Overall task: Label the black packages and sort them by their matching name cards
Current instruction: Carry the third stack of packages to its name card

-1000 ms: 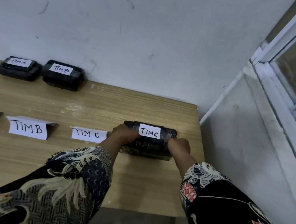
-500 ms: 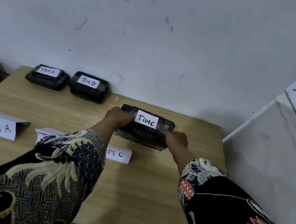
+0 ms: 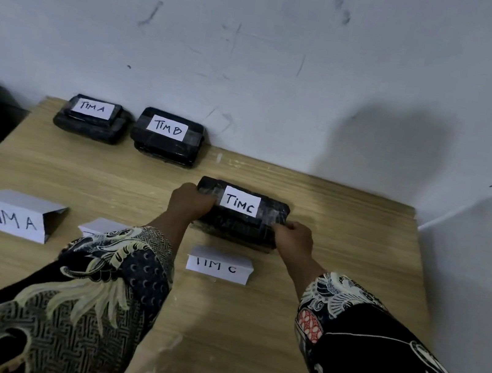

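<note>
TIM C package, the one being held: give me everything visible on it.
The TIM C package is a flat, rounded black block, apparently wrapped in glossy film or tape. A white paper label reading "TiM C" sits on its top face. It lies roughly level, slightly skewed, low over or on the wooden table; contact is unclear. The left hand grips its left end, the right hand its right near corner. It sits just beyond the TIM C name card, apart from the other packages.

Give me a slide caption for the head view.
Both hands, left hand and right hand, hold the TIM C package behind its card.
</note>
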